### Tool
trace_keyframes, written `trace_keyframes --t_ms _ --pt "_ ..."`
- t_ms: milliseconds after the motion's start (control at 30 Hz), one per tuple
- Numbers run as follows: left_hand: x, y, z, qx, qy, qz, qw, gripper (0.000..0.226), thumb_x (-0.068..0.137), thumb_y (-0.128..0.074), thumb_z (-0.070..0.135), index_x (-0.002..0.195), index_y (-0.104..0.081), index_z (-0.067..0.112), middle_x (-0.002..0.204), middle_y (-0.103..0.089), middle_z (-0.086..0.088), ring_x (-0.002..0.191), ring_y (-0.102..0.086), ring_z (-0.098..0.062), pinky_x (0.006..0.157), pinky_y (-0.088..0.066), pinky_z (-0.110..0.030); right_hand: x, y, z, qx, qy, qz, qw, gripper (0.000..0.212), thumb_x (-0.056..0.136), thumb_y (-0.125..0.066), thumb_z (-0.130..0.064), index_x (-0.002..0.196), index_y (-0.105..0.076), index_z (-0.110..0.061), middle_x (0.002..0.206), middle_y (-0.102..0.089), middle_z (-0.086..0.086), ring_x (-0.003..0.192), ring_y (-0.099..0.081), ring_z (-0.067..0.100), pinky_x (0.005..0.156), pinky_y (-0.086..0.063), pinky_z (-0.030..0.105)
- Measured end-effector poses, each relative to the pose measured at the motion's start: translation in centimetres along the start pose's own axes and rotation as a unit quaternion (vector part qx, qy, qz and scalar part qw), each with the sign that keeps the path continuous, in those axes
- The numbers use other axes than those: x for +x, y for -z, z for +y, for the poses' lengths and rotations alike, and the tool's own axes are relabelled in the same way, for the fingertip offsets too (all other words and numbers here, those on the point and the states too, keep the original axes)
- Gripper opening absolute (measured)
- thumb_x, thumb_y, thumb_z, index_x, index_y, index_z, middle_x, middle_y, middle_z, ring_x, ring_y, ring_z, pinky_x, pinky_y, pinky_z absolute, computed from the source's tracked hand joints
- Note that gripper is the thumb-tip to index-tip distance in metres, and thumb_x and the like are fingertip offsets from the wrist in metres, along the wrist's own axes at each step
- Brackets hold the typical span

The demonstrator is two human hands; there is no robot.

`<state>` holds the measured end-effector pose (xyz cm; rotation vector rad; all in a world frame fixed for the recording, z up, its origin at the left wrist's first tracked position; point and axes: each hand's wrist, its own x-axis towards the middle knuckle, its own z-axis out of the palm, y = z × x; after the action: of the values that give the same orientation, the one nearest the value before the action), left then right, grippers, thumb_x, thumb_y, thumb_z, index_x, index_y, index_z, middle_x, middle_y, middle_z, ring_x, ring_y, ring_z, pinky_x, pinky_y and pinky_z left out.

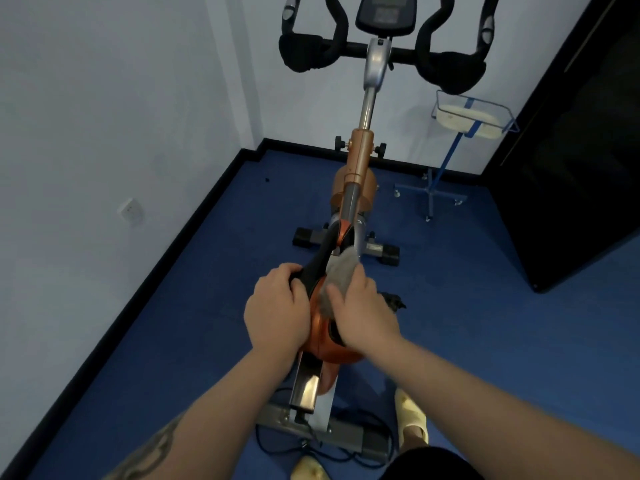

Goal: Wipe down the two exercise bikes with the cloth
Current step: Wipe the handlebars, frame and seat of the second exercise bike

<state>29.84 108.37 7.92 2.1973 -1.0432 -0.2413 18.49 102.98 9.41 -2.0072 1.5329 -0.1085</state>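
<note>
Cloth [341, 271] on bike [356, 168] saddle [318, 261], between both hands; stand [450, 140] right.

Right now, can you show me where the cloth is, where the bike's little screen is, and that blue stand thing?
cloth [341, 268], head view, on its grey upper end above the right hand.
screen [386, 12], head view, middle of the dark console.
blue stand [446, 157], head view, on its slanted pole.

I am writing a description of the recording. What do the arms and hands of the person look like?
Both forearms are bare, with no sleeves in view. The left forearm carries a dark tattoo near the elbow. The left hand and the right hand wear no gloves; no rings or watch can be seen.
</note>
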Motion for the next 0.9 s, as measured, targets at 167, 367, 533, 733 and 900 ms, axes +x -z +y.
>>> trace_keyframes --t_ms 167,367,533,733,900 --pt "-0.2 0.1 0.0 -0.003 -0.001 0.001 1.000 0.027 0.097 -0.042 0.023 0.116 -0.060 0.029 0.106 -0.062 0.012 0.092 -0.051 -0.005 0.074 -0.044 -0.030 2.6 0.5 -1.4 0.008 -0.028 0.014 0.999 0.062 0.101 -0.027 -0.049 0.146 -0.020 -0.007 0.140 -0.044 0.015 0.117 -0.052 0.034 0.086 -0.045 0.042" --pt "-0.1 0.0 -0.1 0.005 0.001 0.005 1.000 0.027 0.096 -0.042 0.024 0.115 -0.061 0.030 0.105 -0.063 0.013 0.092 -0.052 -0.004 0.070 -0.041 -0.027 1.6 0.0 0.1 -0.011 0.034 -0.006 0.999 0.071 0.099 -0.022 -0.053 0.153 0.001 -0.013 0.149 -0.033 0.014 0.121 -0.048 0.033 0.089 -0.047 0.042" --pt "-0.2 -0.1 -0.2 0.016 0.019 0.009 1.000 0.026 0.096 -0.043 0.026 0.114 -0.060 0.034 0.105 -0.061 0.018 0.090 -0.045 0.003 0.064 -0.034 -0.021 5.1 0.8 -1.8 0.066 -0.043 -0.017 0.997 0.069 0.101 -0.026 -0.048 0.151 -0.005 -0.006 0.150 -0.033 0.018 0.126 -0.046 0.037 0.095 -0.044 0.043" --pt "-0.4 -0.5 0.3 0.035 0.043 0.047 0.997 0.024 0.095 -0.047 0.024 0.110 -0.063 0.035 0.101 -0.061 0.020 0.088 -0.044 0.006 0.064 -0.032 -0.015 4.9 0.3 0.9 0.055 0.146 -0.031 0.987 0.076 0.100 -0.030 -0.049 0.151 0.018 -0.018 0.161 0.013 0.011 0.142 -0.026 0.034 0.109 -0.036 0.047" --pt "-1.1 -0.8 1.5 0.033 0.132 0.116 0.984 0.022 0.095 -0.046 0.024 0.102 -0.066 0.029 0.103 -0.062 0.015 0.092 -0.044 0.001 0.078 -0.041 -0.028 11.4 2.0 1.0 0.073 0.205 -0.001 0.976 0.056 0.100 -0.035 -0.046 0.149 -0.029 -0.019 0.161 -0.013 0.007 0.146 -0.014 0.027 0.118 -0.018 0.046"
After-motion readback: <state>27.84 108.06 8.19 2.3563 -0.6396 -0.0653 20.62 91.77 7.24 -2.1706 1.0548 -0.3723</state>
